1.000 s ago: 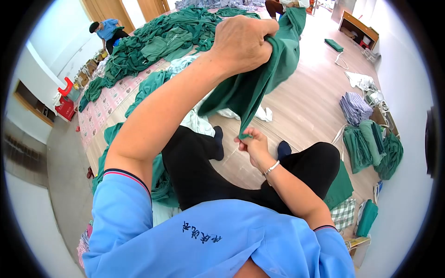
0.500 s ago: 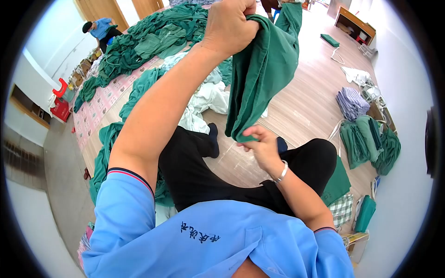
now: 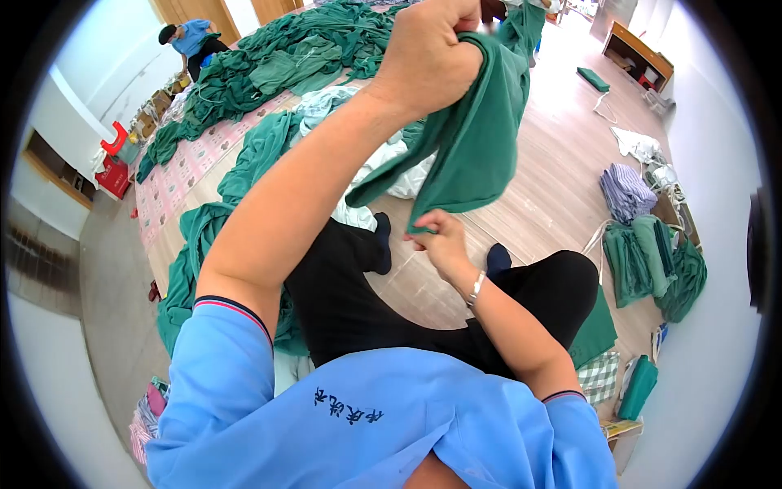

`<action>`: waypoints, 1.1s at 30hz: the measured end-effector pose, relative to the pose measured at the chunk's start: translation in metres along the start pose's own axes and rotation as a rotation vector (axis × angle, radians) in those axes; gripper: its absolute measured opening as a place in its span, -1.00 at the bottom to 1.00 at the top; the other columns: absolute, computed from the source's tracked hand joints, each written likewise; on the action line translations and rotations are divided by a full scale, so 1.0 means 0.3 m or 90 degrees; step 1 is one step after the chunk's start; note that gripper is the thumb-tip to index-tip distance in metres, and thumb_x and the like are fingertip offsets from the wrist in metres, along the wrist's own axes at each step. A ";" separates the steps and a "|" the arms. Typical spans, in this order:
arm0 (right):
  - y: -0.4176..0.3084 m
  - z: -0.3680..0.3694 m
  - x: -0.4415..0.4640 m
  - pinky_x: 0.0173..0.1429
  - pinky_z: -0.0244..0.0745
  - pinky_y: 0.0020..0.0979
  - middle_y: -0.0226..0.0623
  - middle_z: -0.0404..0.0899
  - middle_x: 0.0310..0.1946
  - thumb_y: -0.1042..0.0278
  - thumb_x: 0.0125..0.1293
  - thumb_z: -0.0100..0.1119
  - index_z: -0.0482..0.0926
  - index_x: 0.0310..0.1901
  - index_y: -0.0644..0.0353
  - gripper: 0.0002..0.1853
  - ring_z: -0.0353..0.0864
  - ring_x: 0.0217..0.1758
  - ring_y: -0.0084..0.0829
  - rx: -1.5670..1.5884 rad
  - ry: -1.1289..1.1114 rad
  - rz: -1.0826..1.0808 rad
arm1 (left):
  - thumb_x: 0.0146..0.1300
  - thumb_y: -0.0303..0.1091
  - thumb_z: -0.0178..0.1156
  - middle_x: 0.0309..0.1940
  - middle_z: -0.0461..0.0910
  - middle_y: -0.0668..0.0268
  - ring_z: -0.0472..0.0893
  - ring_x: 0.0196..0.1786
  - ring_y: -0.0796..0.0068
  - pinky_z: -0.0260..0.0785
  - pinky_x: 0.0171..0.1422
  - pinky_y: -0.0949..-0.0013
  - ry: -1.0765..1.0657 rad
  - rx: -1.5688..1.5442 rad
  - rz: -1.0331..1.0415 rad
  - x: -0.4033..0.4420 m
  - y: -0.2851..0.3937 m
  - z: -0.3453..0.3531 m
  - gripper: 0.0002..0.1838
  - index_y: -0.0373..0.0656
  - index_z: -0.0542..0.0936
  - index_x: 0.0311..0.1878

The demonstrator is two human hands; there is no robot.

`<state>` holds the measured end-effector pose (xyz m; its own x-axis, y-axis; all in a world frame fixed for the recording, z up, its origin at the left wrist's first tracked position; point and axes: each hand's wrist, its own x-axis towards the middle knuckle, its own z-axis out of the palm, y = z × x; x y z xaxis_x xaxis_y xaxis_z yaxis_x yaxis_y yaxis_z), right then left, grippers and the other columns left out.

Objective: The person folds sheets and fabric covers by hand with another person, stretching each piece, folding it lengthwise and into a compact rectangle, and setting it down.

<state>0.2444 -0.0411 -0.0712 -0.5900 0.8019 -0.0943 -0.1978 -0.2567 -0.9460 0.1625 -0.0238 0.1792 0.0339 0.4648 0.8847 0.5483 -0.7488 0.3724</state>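
A green cloth hangs in folds in front of me. My left hand, raised high, is clenched round its upper edge. Lower down, my right hand pinches a bottom corner between thumb and fingers. One flap of the cloth swings out to the left, and its far upper part stretches away to the top right. White and pale cloths lie on the floor behind it, by my left foot.
A big green heap covers the pink mat. A co-worker bends at the far left. Folded green bundles and striped cloth line the right wall. More green cloth lies left of my legs.
The cloth's lower part has swung and spread out, with a flap now toward the left. My left hand shifts slightly right in view; my right hand keeps its pinch and has moved slightly left.
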 end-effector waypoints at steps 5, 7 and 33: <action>0.007 0.082 0.062 -0.54 0.35 -0.64 -0.14 0.57 -0.43 0.70 0.09 0.06 0.35 -0.32 0.28 -0.85 0.54 -0.50 -0.56 0.069 -0.004 -0.026 | -0.05 -0.57 0.09 -0.71 0.23 0.46 0.18 -0.58 0.66 0.05 -0.53 0.51 -0.042 -0.144 -0.030 0.021 0.046 0.005 -0.83 -0.19 0.30 -0.61; 0.009 0.082 0.076 -0.56 0.33 -0.64 -0.12 0.58 -0.43 0.65 0.12 0.07 0.33 -0.31 0.27 -0.85 0.39 -0.63 -0.64 0.084 0.000 -0.040 | -0.02 -0.54 0.13 -0.66 0.29 0.45 0.23 -0.56 0.66 0.08 -0.51 0.51 -0.065 -0.192 -0.067 0.017 0.012 0.010 -0.85 -0.18 0.35 -0.57; -0.614 0.070 0.077 -0.40 0.37 -0.48 -0.33 0.50 -0.49 0.62 -0.07 -0.05 0.50 -0.38 0.27 -0.82 0.44 -0.50 -0.54 -0.355 0.017 -0.569 | -0.20 -0.75 0.11 -0.42 0.54 0.24 0.53 -0.36 0.41 0.42 -0.26 0.38 0.039 -0.356 -0.706 -0.809 -0.160 0.364 -0.74 -0.15 0.41 -0.45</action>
<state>0.2506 0.0134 0.1074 -0.3883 0.5909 0.7071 -0.1592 0.7128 -0.6831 0.2190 -0.0492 -0.0840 -0.2664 0.9636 0.0227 -0.1757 -0.0717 0.9818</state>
